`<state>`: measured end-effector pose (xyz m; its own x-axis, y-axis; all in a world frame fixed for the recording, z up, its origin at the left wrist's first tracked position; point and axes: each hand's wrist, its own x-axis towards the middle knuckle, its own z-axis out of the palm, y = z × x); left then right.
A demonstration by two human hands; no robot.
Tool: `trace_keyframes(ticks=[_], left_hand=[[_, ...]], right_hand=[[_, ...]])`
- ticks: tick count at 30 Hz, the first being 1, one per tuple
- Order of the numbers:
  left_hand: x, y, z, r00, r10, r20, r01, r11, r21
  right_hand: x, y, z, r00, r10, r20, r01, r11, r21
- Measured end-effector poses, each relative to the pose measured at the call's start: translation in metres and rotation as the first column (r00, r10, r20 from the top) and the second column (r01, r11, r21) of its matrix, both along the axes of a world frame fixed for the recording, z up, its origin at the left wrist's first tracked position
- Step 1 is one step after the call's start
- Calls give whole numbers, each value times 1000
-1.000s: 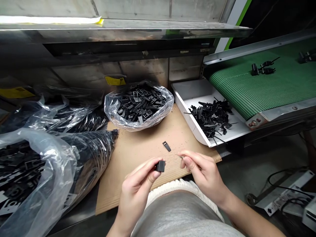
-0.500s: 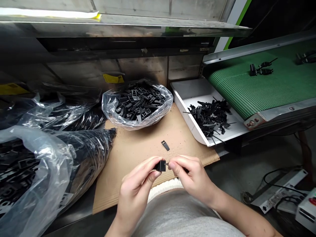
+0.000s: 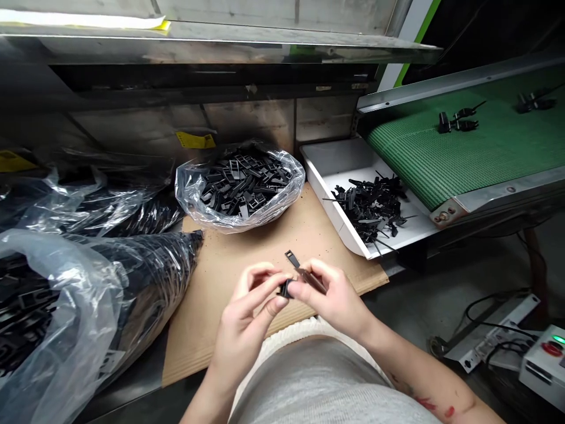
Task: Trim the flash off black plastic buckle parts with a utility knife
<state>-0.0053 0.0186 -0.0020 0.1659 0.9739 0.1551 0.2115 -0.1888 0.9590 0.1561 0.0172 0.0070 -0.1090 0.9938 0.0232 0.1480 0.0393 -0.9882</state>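
My left hand (image 3: pixel 249 312) pinches a small black plastic part (image 3: pixel 283 288) between thumb and fingers, above the front of the cardboard sheet (image 3: pixel 229 265). My right hand (image 3: pixel 335 297) is closed around a slim knife (image 3: pixel 312 280) with a dark brown handle; its blade is mostly hidden. The right thumb touches the black part too, so the two hands meet. Just beyond them, a single flat black part (image 3: pixel 291 258) with a square opening at one end lies on the cardboard.
A clear plastic bag (image 3: pixel 291 203) full of black parts stands behind the cardboard. Larger filled bags (image 3: pixel 154 282) crowd the left. On the right, a white tray (image 3: pixel 348 235) holds black sprue pieces below a green conveyor belt (image 3: pixel 419 153) carrying more. A metal shelf (image 3: pixel 220 50) overhangs the back.
My right hand has turned, so the knife now points away from me and its thumb rests on the black part. The left hand has tilted the part. The view has shifted slightly.
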Motion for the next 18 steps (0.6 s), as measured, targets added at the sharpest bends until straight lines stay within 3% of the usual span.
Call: trace_keyframes(ticks=[2,4,6,9,13,18], left_hand=[[-4,3,-4,999,19,42,-16,996,-84],[-6,5,-7,985,-8,172,52,966,-254],[-4,5,-6,925,-13,380,166,913,-373],[4,3,1,819,25,574,250,884,-395],[13,2,9,872,99,480,120,906,-405],[13,-4,14,970,144,195,-81,950,-301]], right_hand=[[1,3,-2,998,-52,-37,51,999,-20],[4,2,-2,996,-53,-75,50,998,-39],[7,-3,-1,999,-1,-55,0,1000,-14],[9,-14,-1,993,7,121,-25,989,144],[7,-21,-6,921,-128,368,-18,930,367],[4,-20,-9,864,-254,435,-38,829,558]])
